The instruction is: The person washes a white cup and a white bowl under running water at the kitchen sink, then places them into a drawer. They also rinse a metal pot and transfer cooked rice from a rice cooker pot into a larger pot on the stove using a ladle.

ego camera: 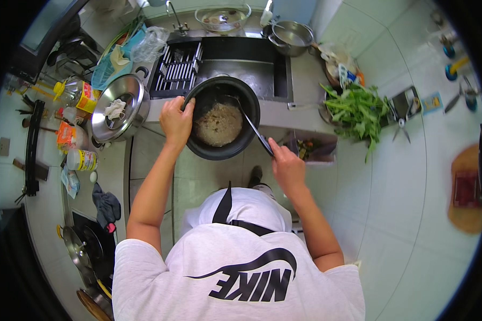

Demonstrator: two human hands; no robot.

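My left hand (pixel 176 122) grips the left rim of a dark round pot (pixel 248 96), thumb over the edge. The pot is held in front of the sink and tilted toward me. Pale brownish, grainy food (pixel 219 125), perhaps cooked grain, covers its bottom. In my right hand (pixel 287 164) is the dark handle of a metal ladle or spoon (pixel 252 125). Its shaft crosses the pot's right rim, and its far end is inside near the wall, where its shape is hard to make out.
Behind the pot lies a sink (pixel 241 66) with a dish rack (pixel 176 68). Leafy greens (pixel 355 106) are on the right counter, above a bin of scraps (pixel 321 154). At left stand a steel pot with a steel basin (pixel 104 98) and an oil bottle (pixel 78 94).
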